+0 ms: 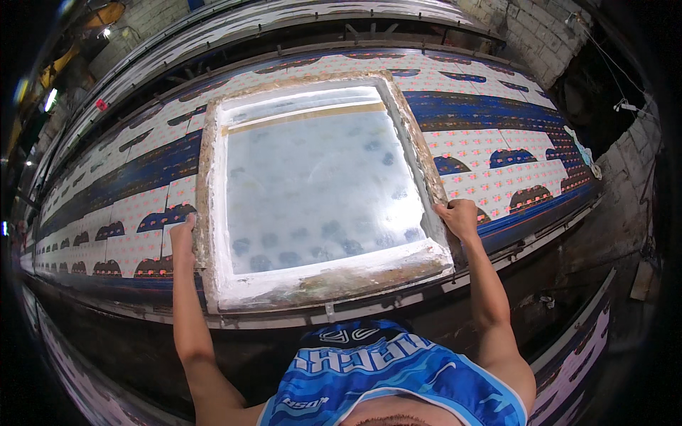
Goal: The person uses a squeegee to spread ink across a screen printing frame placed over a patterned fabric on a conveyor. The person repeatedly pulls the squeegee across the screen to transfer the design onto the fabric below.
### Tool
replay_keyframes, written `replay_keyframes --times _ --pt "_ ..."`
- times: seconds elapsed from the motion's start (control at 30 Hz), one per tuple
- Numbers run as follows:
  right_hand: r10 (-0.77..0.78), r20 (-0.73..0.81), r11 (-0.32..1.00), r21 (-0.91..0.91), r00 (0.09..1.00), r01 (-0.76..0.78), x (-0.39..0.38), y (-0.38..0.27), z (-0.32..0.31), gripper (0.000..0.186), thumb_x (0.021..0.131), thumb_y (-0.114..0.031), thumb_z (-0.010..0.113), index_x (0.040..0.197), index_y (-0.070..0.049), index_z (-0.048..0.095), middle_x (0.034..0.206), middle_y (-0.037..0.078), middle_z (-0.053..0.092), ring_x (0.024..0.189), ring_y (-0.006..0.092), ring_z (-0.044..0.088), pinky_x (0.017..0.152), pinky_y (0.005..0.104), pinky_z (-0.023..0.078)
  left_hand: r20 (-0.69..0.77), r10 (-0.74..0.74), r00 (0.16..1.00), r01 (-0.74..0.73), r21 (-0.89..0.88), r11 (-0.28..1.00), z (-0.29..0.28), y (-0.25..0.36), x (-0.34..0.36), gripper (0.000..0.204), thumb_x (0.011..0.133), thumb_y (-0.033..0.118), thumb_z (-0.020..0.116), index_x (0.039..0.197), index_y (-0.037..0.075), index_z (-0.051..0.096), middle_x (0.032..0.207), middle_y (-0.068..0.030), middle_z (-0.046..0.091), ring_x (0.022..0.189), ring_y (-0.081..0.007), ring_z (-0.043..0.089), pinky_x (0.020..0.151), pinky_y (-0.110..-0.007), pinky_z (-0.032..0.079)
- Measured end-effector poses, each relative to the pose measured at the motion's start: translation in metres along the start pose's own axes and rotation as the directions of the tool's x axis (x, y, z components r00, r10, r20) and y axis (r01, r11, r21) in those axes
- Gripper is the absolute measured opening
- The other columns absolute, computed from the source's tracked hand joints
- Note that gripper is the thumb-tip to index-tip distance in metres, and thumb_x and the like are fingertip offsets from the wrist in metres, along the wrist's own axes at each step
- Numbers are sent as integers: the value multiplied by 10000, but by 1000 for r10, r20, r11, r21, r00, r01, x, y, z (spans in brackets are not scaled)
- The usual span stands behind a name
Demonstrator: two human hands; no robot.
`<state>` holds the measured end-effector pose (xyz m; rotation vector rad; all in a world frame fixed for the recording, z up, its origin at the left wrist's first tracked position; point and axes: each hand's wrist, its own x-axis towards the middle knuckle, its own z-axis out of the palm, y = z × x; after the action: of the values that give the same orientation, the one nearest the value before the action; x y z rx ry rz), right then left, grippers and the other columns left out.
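A large screen-printing frame [341, 282] lies over the long printing table in front of me. Its worn rim has white-coated inner edges, and pale translucent mesh [312, 184] with faint dark blotches fills the middle. A tan strip [305, 118] crosses the mesh near the far end, alongside a pool of whitish glare. My left hand [182, 236] is closed on the frame's left side, near the front corner. My right hand [459, 216] grips the right side, thumb toward the rim. The fingers' undersides are partly hidden.
White fabric pieces [472, 144] with small pink-orange prints lie in rows on the blue table [455, 113], with dark curved gaps between. Another table [579, 358] shows at lower right. A block wall [534, 39] stands behind, with a cable hanging at right and a cloth [582, 150] on the table's end.
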<state>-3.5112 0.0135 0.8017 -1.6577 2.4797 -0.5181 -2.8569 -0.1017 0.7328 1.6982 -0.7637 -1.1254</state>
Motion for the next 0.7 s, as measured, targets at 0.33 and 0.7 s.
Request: replay_keyframes --times 0.33,0.7 --pt "7 -7 999 -44 1000 -7 12 105 -61 500 694 -433 756 665 63 701 560 252 590 517 354 629 564 436 502 12 37 999 -38 32 999 102 -14 -54 330 960 201 665 1048 -118 674 983 -128 698 815 -188 634 733 -353 494" --pt "4 -16 997 -72 1000 -5 99 236 -115 548 698 -478 776 659 64 703 566 255 597 545 378 644 590 456 515 111 -15 994 21 -51 998 255 12 -101 369 979 247 660 999 -121 667 1000 -147 675 857 -184 610 786 -368 482"
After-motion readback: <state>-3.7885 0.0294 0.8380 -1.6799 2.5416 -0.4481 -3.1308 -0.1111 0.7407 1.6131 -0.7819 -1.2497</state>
